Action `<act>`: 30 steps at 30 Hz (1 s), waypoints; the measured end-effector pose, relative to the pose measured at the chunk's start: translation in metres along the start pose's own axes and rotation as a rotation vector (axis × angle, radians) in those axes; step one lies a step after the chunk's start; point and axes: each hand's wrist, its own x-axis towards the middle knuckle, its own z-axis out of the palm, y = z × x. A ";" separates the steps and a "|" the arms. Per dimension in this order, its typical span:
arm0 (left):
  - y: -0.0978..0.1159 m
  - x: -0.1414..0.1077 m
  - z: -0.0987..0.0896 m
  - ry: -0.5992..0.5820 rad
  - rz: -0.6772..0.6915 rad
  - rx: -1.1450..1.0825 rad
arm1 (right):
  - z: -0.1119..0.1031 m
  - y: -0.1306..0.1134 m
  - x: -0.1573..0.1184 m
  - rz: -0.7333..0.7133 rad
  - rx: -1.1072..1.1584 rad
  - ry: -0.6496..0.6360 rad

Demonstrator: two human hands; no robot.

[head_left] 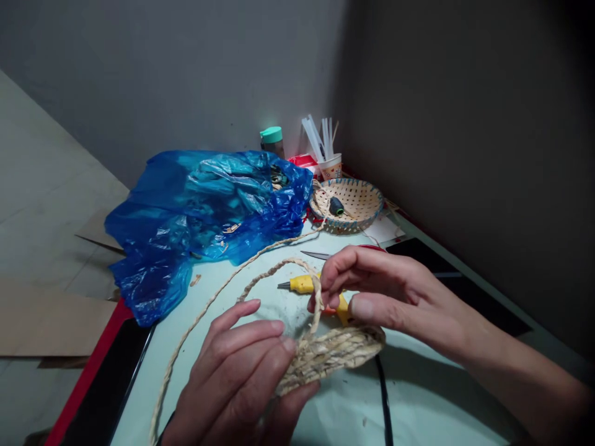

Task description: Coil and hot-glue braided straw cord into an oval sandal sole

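My left hand (246, 371) is closed around one end of a coiled straw-rope piece (339, 350), thumb below and fingers on top. The piece is built of tan twisted strands lying side by side. From its upper edge a loop of straw rope (317, 291) rises and bends back to the left. Just right of that loop is my right hand (390, 291), fingers curved and thumb apart from them, with no grip on the rope visible. Behind the hands lies a yellow glue gun (302, 284), partly hidden by my right hand. A scissors blade (316, 254) points left beyond it.
A blue plastic bag (209, 204) fills the back left. Behind stand a jar with a teal lid (271, 134) and a paper cup (331, 167) of glue sticks. A woven basket (362, 204) holds a dark thread spool (336, 206). A black cord (383, 396) runs toward me.
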 end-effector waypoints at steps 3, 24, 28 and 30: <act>0.001 -0.001 0.001 -0.017 0.000 -0.012 | -0.001 0.006 0.002 0.049 0.192 -0.032; -0.009 -0.008 0.016 -0.076 0.040 -0.081 | 0.001 0.000 -0.002 0.028 -0.110 -0.035; -0.014 -0.003 0.010 -0.153 0.127 -0.056 | 0.001 0.003 -0.001 0.049 -0.052 -0.053; -0.014 -0.003 0.011 -0.138 0.113 -0.067 | 0.001 0.005 -0.001 0.048 -0.055 -0.057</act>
